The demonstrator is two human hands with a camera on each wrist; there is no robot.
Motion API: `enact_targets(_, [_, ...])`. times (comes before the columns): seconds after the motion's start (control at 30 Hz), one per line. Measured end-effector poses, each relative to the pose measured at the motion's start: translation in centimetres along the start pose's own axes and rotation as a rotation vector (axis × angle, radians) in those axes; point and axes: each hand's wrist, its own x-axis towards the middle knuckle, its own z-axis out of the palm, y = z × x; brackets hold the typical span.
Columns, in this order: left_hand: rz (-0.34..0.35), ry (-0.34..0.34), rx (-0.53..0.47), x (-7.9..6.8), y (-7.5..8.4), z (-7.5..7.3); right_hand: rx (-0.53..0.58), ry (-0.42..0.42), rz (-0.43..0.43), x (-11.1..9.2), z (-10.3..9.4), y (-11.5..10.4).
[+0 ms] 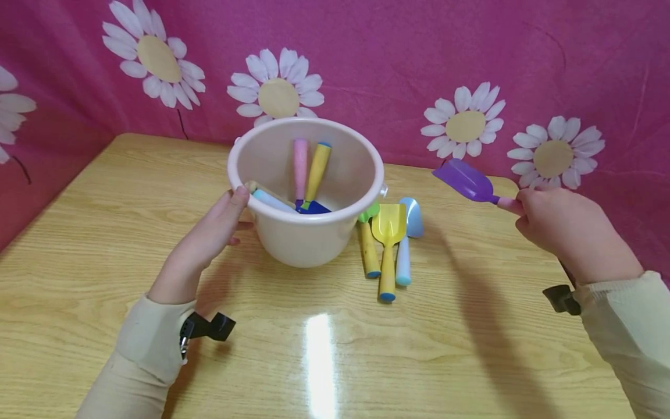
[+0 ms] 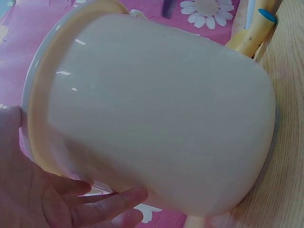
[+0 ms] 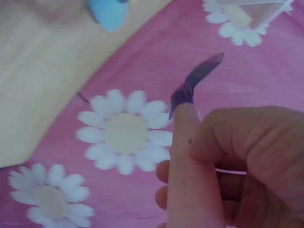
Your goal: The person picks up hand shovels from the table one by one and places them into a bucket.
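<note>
Bucket [image 1: 300, 247] on table [image 1: 251, 361], upper ctr of frame, w/ tools [image 1: 300, 166] in it. L hand [image 1: 209, 230] at its L rim. 3 more tools [image 1: 388, 230] on table just R of bucket. Scoop [image 1: 468, 181] in R hand [image 1: 567, 233], R of frame. Cloth [image 1: 361, 52] behind table, top of frame.

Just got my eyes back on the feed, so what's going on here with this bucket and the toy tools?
A person's right hand holds a purple scoop by its pink handle, raised to the right of the bucket. The left hand rests against the bucket's left side, thumb at the rim. Several tools are in the bucket, with pink, yellow and light blue handles showing. A yellow shovel, a blue shovel and a green-headed tool lie beside it on the table.
</note>
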Motion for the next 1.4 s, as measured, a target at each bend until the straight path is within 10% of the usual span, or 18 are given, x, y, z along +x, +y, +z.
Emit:
enact_targets(0.77, [0.016, -0.003, -0.003, -0.1, 0.0, 0.0, -0.042, 0.179, -0.212, 3.3, -8.1, -8.4])
enact_targets(1.4, [0.008, 0.006, -0.004, -0.2, 0.0, 0.1, -0.055, -0.13, -0.317, 7.6, -10.0, -15.7])
